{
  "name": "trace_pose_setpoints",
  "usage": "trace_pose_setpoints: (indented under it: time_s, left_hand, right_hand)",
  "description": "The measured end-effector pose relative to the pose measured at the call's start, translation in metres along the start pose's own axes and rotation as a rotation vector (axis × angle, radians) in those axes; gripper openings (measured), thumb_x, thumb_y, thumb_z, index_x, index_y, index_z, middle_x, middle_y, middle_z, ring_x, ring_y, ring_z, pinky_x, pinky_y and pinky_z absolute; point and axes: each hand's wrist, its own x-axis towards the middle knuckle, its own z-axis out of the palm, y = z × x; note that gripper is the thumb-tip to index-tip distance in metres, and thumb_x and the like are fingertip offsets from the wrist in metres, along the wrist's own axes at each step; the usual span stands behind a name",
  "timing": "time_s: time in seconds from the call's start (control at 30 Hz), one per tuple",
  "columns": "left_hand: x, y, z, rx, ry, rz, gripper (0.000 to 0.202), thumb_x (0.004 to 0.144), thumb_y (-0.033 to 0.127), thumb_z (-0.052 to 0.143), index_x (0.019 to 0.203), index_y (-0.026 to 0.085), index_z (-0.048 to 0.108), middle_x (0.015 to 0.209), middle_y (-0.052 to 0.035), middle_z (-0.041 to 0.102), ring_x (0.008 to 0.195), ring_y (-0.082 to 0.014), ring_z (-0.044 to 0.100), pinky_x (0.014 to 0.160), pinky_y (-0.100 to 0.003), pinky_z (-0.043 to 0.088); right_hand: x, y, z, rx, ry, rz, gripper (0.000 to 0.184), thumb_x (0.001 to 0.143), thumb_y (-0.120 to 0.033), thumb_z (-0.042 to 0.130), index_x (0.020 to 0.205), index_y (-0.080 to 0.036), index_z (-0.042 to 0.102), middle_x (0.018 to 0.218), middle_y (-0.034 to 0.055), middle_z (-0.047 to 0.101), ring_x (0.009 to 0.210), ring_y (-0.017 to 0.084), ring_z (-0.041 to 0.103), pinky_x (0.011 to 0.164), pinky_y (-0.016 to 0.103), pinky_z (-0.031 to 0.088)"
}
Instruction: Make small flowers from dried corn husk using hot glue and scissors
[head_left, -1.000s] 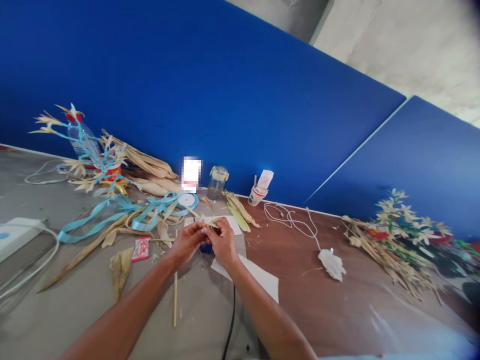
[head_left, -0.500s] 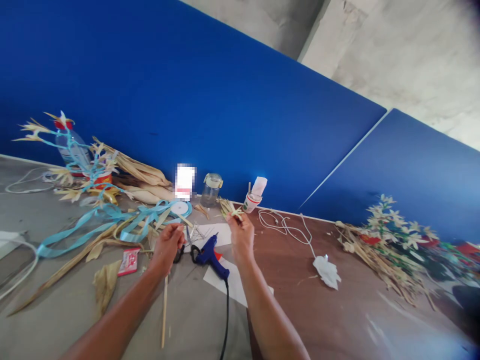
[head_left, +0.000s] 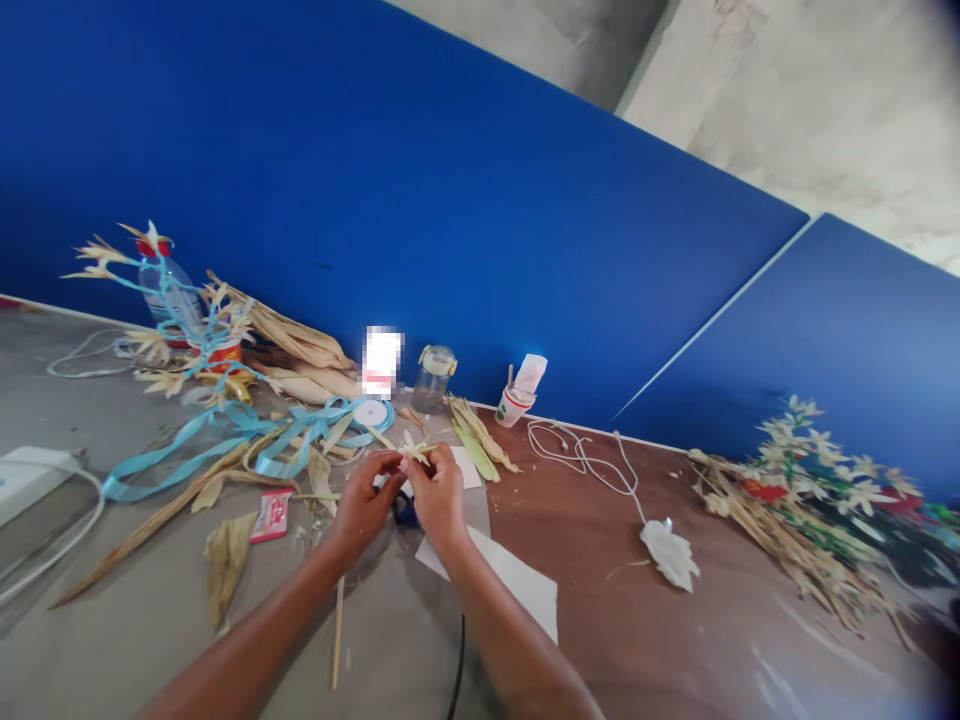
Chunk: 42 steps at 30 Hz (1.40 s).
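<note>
Where hands (head_left: pixel 440 495) converge, a pale flower (head_left: pixel 412 446) splays

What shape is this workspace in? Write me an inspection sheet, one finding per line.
Surface: grey tabletop meets brown tabletop; pale scraps scattered.
Work items: small pale-petalled flower at the fingertips; dark blue object mostly hidden by the hands; white paper sheet under the right forearm.
Clutter: light-blue ribbon, dry tan husk piece, red-and-white packet, thin wooden stick.
Hands: right hand pinches the flower; left hand is close against it, contact unclear.
Cables: black cord between the forearms; thin white cable loosely looped on brown.
Surroundings: blue partition panels, rough grey wall beyond.
</note>
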Motion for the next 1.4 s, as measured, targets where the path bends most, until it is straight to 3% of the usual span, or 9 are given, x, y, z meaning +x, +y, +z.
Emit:
trace_pose_setpoints:
  time_s: [0.2, 0.3, 0.47, 0.57, 0.63, 0.87, 1.0, 1.17, 1.4]
  left_hand:
    - [0.000, -0.008, -0.005, 0.003, 0.058, -0.028, 0.010, 0.075, 0.022, 0.060, 0.080, 0.021, 0.068, 0.078, -0.0023, 0.062, 0.079, -0.0179, 0.056, 0.076, -0.028, 0.042]
    - [0.001, -0.012, -0.004, -0.066, 0.083, -0.052, 0.007, 0.073, 0.022, 0.062, 0.076, 0.021, 0.068, 0.076, -0.0017, 0.062, 0.077, -0.0172, 0.055, 0.074, -0.027, 0.042]
    - [0.002, -0.014, -0.001, -0.125, 0.086, -0.100, 0.003, 0.069, 0.022, 0.067, 0.071, 0.021, 0.068, 0.072, -0.0005, 0.061, 0.070, -0.0153, 0.052, 0.067, -0.026, 0.041]
    - [0.001, -0.015, -0.001, -0.162, 0.057, -0.123, 0.004, 0.066, 0.022, 0.069, 0.070, 0.020, 0.068, 0.073, -0.0009, 0.060, 0.071, -0.0154, 0.052, 0.068, -0.026, 0.042]
    - [0.001, -0.016, 0.000, -0.173, 0.027, -0.132, 0.005, 0.066, 0.021, 0.069, 0.070, 0.020, 0.068, 0.072, -0.0008, 0.059, 0.071, -0.0150, 0.053, 0.069, -0.026, 0.042]
    - [-0.001, -0.016, 0.002, -0.185, -0.045, -0.113, 0.004, 0.067, 0.018, 0.069, 0.069, 0.022, 0.068, 0.070, 0.0003, 0.059, 0.070, -0.0141, 0.053, 0.068, -0.024, 0.042]
    - [0.000, -0.017, 0.002, -0.186, -0.075, -0.110, 0.003, 0.070, 0.019, 0.066, 0.071, 0.021, 0.068, 0.071, -0.0005, 0.060, 0.070, -0.0144, 0.054, 0.069, -0.025, 0.043]
    - [0.000, -0.019, 0.002, -0.224, -0.029, -0.138, 0.003, 0.067, 0.021, 0.068, 0.070, 0.021, 0.068, 0.074, -0.0003, 0.062, 0.071, -0.0142, 0.055, 0.068, -0.024, 0.044]
    - [-0.001, -0.023, 0.002, -0.227, -0.037, -0.121, 0.003, 0.070, 0.023, 0.066, 0.073, 0.021, 0.066, 0.075, 0.0000, 0.062, 0.072, -0.0135, 0.056, 0.069, -0.024, 0.045]
  right_hand:
    - [-0.004, -0.005, 0.009, -0.004, -0.032, 0.020, 0.008, 0.069, -0.023, 0.059, 0.063, -0.018, 0.058, 0.072, 0.0005, 0.053, 0.068, 0.015, 0.049, 0.065, 0.027, 0.040]
    - [-0.001, 0.000, 0.007, 0.100, -0.076, 0.060, 0.006, 0.066, -0.021, 0.060, 0.071, -0.018, 0.061, 0.075, 0.0006, 0.057, 0.066, 0.014, 0.050, 0.065, 0.026, 0.041]
    - [0.018, 0.004, -0.013, 0.571, -0.212, 0.405, 0.014, 0.065, -0.027, 0.060, 0.075, -0.018, 0.062, 0.058, -0.0031, 0.051, 0.048, 0.009, 0.042, 0.050, 0.023, 0.038]
    - [0.025, 0.000, -0.025, 0.679, -0.273, 0.498, 0.023, 0.065, -0.038, 0.065, 0.068, -0.015, 0.063, 0.058, -0.0005, 0.054, 0.048, 0.009, 0.044, 0.047, 0.022, 0.038]
    - [0.026, -0.002, -0.029, 0.667, -0.294, 0.522, 0.028, 0.062, -0.041, 0.069, 0.065, -0.014, 0.063, 0.058, 0.0001, 0.056, 0.049, 0.008, 0.045, 0.047, 0.021, 0.038]
    - [0.025, 0.001, -0.028, 0.741, -0.348, 0.624, 0.022, 0.052, -0.026, 0.077, 0.058, -0.015, 0.059, 0.049, -0.0029, 0.055, 0.046, 0.008, 0.045, 0.046, 0.021, 0.036]
    - [0.027, 0.003, -0.030, 0.835, -0.390, 0.693, 0.022, 0.055, -0.023, 0.075, 0.061, -0.016, 0.055, 0.050, -0.0028, 0.055, 0.046, 0.009, 0.046, 0.045, 0.022, 0.037]
    - [0.026, 0.004, -0.029, 0.902, -0.473, 0.721, 0.019, 0.063, -0.022, 0.069, 0.062, -0.017, 0.050, 0.051, -0.0040, 0.051, 0.047, 0.009, 0.044, 0.048, 0.023, 0.037]
    - [0.026, 0.005, -0.029, 0.997, -0.483, 0.778, 0.016, 0.065, -0.020, 0.066, 0.063, -0.016, 0.051, 0.054, -0.0030, 0.050, 0.049, 0.009, 0.043, 0.048, 0.022, 0.036]
